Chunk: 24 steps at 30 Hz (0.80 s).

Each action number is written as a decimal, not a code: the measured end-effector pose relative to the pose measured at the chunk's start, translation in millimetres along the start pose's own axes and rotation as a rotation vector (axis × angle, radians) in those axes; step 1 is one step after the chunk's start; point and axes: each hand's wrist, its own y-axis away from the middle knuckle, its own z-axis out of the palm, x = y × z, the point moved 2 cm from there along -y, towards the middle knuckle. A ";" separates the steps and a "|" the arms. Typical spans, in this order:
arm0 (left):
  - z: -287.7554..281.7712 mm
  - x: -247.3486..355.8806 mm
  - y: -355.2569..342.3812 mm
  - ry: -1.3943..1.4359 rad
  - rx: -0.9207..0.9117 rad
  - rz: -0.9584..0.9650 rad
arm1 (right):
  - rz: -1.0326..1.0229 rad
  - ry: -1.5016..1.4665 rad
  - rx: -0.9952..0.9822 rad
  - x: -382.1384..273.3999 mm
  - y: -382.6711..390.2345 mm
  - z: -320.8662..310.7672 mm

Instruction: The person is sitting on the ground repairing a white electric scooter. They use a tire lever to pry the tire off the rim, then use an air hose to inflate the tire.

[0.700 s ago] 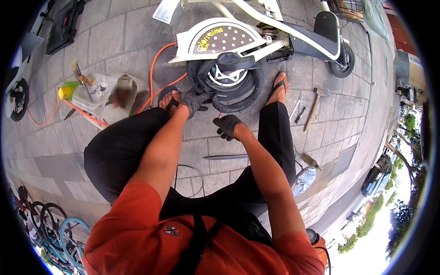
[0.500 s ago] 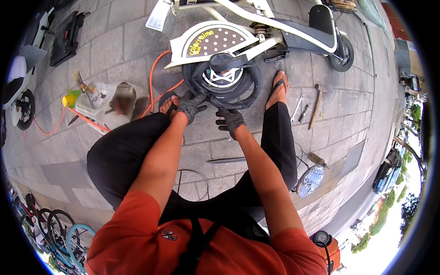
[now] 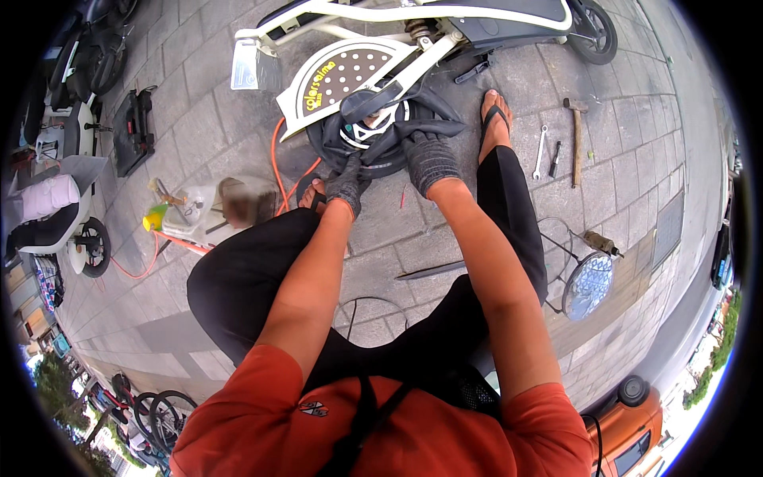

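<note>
A small electric scooter (image 3: 342,78) lies on its side on the paving ahead of me. Its wheel (image 3: 367,137) has a white-marked hub, and a black tyre (image 3: 383,170) surrounds it. A slack black inner tube (image 3: 433,110) lies looped over the wheel, bulging out on the right. My right hand (image 3: 431,163), in a grey knit glove, is closed on the tube at the wheel's near right side; its fingertips are partly hidden. My left hand (image 3: 346,189), gloved likewise, is closed at the tyre's near left edge, beside my left foot.
To the right lie a wrench (image 3: 540,153), a dark small tool (image 3: 555,159) and a hammer (image 3: 577,147). A pry bar (image 3: 431,270) rests between my legs, a stool (image 3: 588,286) beyond my right knee. An orange hose (image 3: 278,171) runs past a plastic container (image 3: 230,208) on the left.
My right hand has moved from the near side of the wheel up onto the inner tube. My left hand's spread fingers have closed at the tyre edge. The view has shifted.
</note>
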 end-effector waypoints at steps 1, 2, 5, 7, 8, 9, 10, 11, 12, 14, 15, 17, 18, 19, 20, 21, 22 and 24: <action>0.3 -0.3 -4.2 0.004 -0.003 -0.001 | -0.028 0.050 0.077 3.9 2.5 10.4; 0.3 -0.2 -8.3 0.010 -0.006 -0.002 | -0.056 0.100 0.154 8.3 3.5 20.3; -0.5 1.4 -7.5 -0.009 0.028 -0.012 | -0.135 0.289 0.317 12.3 1.0 22.0; 11.2 5.9 1.7 -0.043 0.099 -0.020 | -0.171 0.314 0.196 16.8 -7.3 20.6; 21.1 7.0 9.2 -0.060 0.159 -0.025 | -0.189 0.325 0.133 19.8 -11.4 21.3; 21.6 10.9 12.1 -0.079 0.226 -0.022 | -0.226 0.299 0.164 21.0 -16.1 23.4; 17.6 13.6 9.0 -0.134 0.182 -0.017 | -0.263 0.273 0.196 23.8 -20.3 24.8; 14.1 17.2 8.1 -0.188 0.139 -0.012 | -0.299 0.248 0.229 25.3 -26.1 26.0; 8.1 18.8 6.0 -0.243 0.100 -0.012 | -0.309 0.214 0.206 24.6 -34.2 30.0; 22.9 16.4 21.5 -0.287 0.177 0.020 | -0.312 0.165 0.139 34.8 -44.1 41.0; 23.9 19.9 26.4 -0.304 0.223 0.048 | -0.422 0.182 0.254 31.2 -45.7 33.9; 14.5 25.8 24.5 -0.344 0.194 0.060 | -0.497 0.265 0.174 21.9 -48.4 27.7; 15.8 28.5 26.5 -0.362 0.171 0.062 | -0.530 0.315 0.131 20.3 -48.4 21.9; 16.7 29.0 29.3 -0.387 0.164 0.064 | -0.534 0.284 0.141 22.9 -48.6 21.3; 17.1 28.4 32.4 -0.412 0.158 0.064 | -0.538 0.254 0.150 27.3 -48.2 20.1; 17.4 27.6 34.7 -0.434 0.152 0.064 | -0.545 0.225 0.157 32.4 -47.4 21.9; 16.9 26.8 33.3 -0.417 0.150 0.063 | -0.470 0.176 0.153 38.4 -46.2 24.2; 15.4 24.4 28.5 -0.376 0.148 0.061 | -0.324 0.081 0.146 49.0 -43.9 29.3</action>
